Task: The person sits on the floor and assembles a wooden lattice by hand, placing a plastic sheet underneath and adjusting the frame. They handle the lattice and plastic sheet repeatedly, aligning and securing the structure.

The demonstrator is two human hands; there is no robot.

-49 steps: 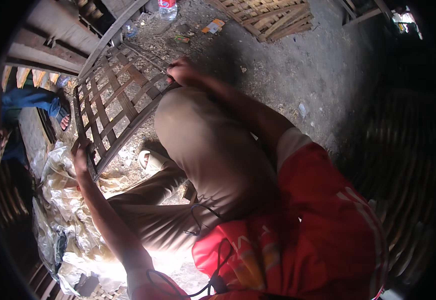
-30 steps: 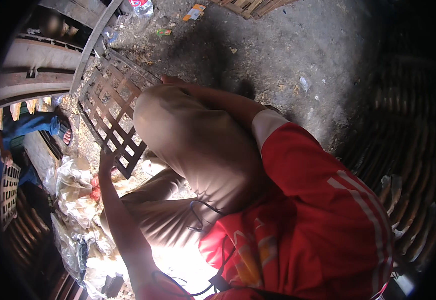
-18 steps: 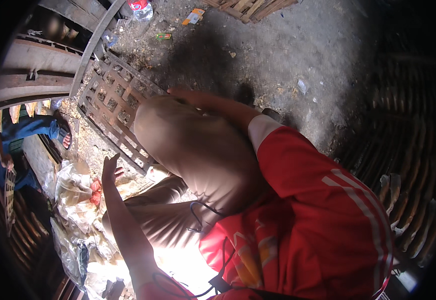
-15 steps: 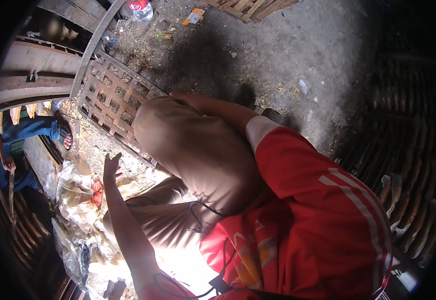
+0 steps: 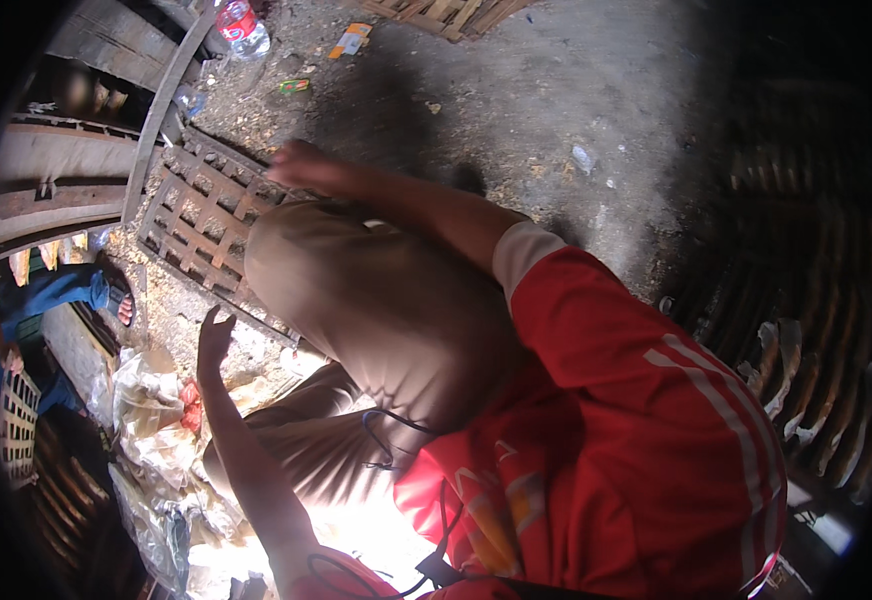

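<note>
A brown lattice panel of crossed slats [image 5: 196,215] lies on the littered ground ahead of my knees. My left hand [image 5: 216,338] hovers near its close edge, thumb and fingers apart, holding nothing I can see. Past my raised knee, my right hand [image 5: 301,165] reaches to the panel's far right corner. It is blurred, and whether its fingers touch or grip the edge cannot be made out. My knee hides part of the panel.
At left, a co-worker's hand [image 5: 16,365] is at a pale lattice panel [image 5: 20,420]. Crumpled plastic sheeting [image 5: 146,400] lies beside my left forearm. A clear bottle [image 5: 241,30] is at the back, near a stack of slatted panels [image 5: 446,15]. Dark ridged racks [image 5: 826,380] stand at right.
My right hand has come out from behind my knee, moving left over the panel's corner. My left hand stays near the close edge. The co-worker's panel has turned to show its lattice face.
</note>
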